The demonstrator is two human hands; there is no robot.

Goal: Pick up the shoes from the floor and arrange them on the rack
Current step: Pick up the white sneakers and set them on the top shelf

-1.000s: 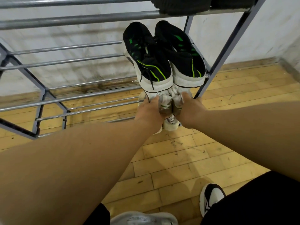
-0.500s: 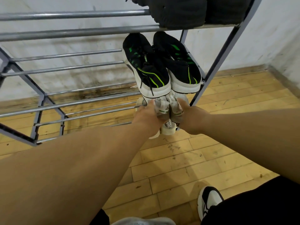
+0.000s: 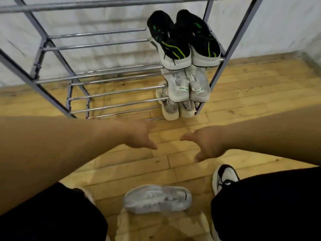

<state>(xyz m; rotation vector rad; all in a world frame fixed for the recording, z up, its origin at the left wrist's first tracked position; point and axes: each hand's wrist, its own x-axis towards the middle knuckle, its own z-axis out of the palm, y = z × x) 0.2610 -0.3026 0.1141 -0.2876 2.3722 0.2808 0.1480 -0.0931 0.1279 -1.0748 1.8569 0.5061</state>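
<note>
Head view, empty hands (image 3: 139, 136) (image 3: 206, 145), "SCAPE"-tabbed beige shoes (image 3: 178, 110) on rack (image 3: 121, 105)

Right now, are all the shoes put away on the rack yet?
Not yet. Done: the black-and-green sneakers, the grey sneakers and a beige pair sit on the rack. In hand: nothing; the left hand and right hand are empty. Left: a grey shoe lies on the floor.

black sneakers (image 3: 182, 39) with neon-green stripes, pale grey pair (image 3: 187, 84), silver rack (image 3: 104, 46), honey-yellow plank floor (image 3: 251, 94)
</note>
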